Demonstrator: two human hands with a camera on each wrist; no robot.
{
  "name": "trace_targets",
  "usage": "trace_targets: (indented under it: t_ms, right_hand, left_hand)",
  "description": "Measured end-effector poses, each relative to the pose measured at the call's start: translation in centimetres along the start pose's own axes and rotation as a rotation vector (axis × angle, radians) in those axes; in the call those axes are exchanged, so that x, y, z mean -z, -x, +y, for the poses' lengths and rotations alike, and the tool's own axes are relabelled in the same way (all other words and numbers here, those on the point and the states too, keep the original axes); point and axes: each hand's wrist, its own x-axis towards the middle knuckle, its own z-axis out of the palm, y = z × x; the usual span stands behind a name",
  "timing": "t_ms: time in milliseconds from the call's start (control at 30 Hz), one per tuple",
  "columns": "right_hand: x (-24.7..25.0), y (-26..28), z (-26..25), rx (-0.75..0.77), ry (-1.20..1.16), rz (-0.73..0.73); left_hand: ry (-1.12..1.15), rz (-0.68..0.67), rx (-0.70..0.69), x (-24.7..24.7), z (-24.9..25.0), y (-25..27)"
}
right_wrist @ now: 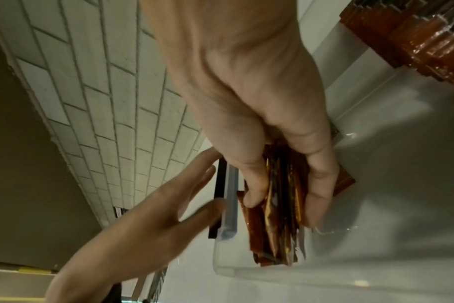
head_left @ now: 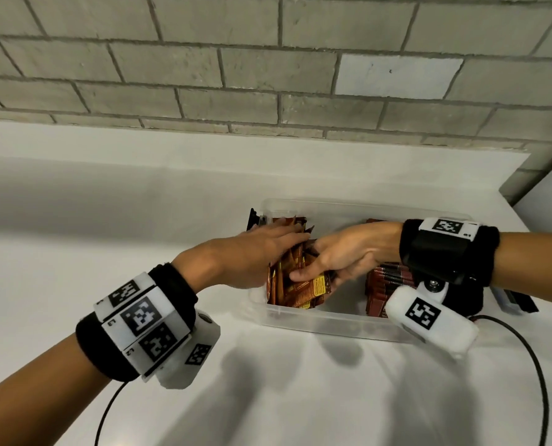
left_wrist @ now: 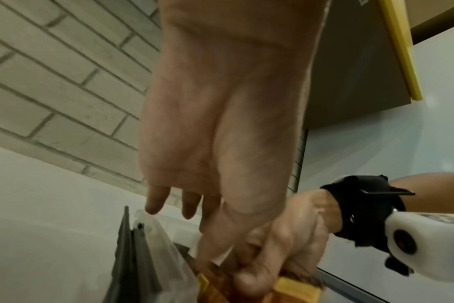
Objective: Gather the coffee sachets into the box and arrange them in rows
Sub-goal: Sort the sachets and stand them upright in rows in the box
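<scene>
A clear plastic box [head_left: 316,320] stands on the white counter. Orange-brown coffee sachets [head_left: 303,288] stand on edge in its left part, and dark red sachets [head_left: 384,284] fill a row at its right. My right hand [head_left: 342,252] reaches in from the right and grips a bundle of the orange sachets [right_wrist: 275,235] between thumb and fingers [right_wrist: 316,201]. My left hand [head_left: 268,246] hovers over the box's left end with straight fingers [right_wrist: 194,184], above the sachet tops. Whether it touches them I cannot tell.
A grey brick wall [head_left: 268,75] rises behind the counter [head_left: 91,220]. A black latch [head_left: 253,218] sticks out at the box's left end. Black cables [head_left: 538,365] trail from both wrists over the counter's front. The counter ends at the right near a corner [head_left: 525,194].
</scene>
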Motion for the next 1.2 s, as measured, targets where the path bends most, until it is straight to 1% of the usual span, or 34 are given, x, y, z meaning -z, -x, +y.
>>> trace_targets:
  t_ms: [133,267,333,467,533,567,633,733,800,867,933,1000,1033,1133,1200]
  right_hand:
    - [0.5,0.4,0.4,0.041,0.013,0.033]
    - [0.7,1.0,1.0,0.030,0.120,0.024]
    - [1.1,1.4,1.3,0.026,0.129,0.040]
    - [1.9,2.4,2.0,0.029,0.138,0.062]
    - [2.5,3.1,2.4,0.043,0.143,0.071]
    - [2.9,3.4,2.5,0.053,0.139,0.068]
    - [3.6,4.4,2.6,0.083,0.103,0.065]
    - [4.6,6.4,2.7,0.171,0.029,0.068]
    - [5.4,8.1,2.7,0.259,-0.046,0.065]
    - [6.0,10.0,2.6,0.379,-0.125,0.058]
    - [6.2,11.9,2.4,0.480,-0.176,0.096]
    - [5.6,13.6,2.1,0.550,-0.166,0.193]
    - [5.1,14.3,2.1,0.572,-0.146,0.227]
    - [2.9,15.0,2.5,0.604,-0.110,0.244]
    - [1.6,15.0,3.0,0.618,-0.111,0.287]
  left_hand:
    - [0.084,-0.126,-0.001,-0.1,1.2,-0.6]
    - [-0.103,-0.097,0.048,-0.4,1.1,-1.4]
    - [-0.180,-0.070,0.082,-0.7,0.6,-1.7]
    - [-0.253,-0.085,0.102,-1.2,-0.2,-1.9]
    - [-0.213,-0.091,0.102,-0.8,-0.2,-1.8]
    - [-0.163,-0.065,0.099,-0.5,-0.2,-1.7]
    - [-0.040,0.061,0.101,0.2,-0.1,-1.4]
    - [0.160,0.374,0.145,1.1,0.3,-0.8]
    - [0.370,0.536,0.190,1.5,1.2,-0.5]
    - [0.633,0.626,0.206,2.0,2.4,-0.3]
    - [0.908,0.681,0.153,2.4,3.8,-0.1]
    - [1.164,0.731,0.048,2.7,5.5,0.1]
    - [1.276,0.733,-0.011,2.8,6.5,0.1]
    - [1.472,0.660,-0.132,2.4,9.6,-0.3]
    - [1.520,0.658,-0.126,1.6,11.6,-0.7]
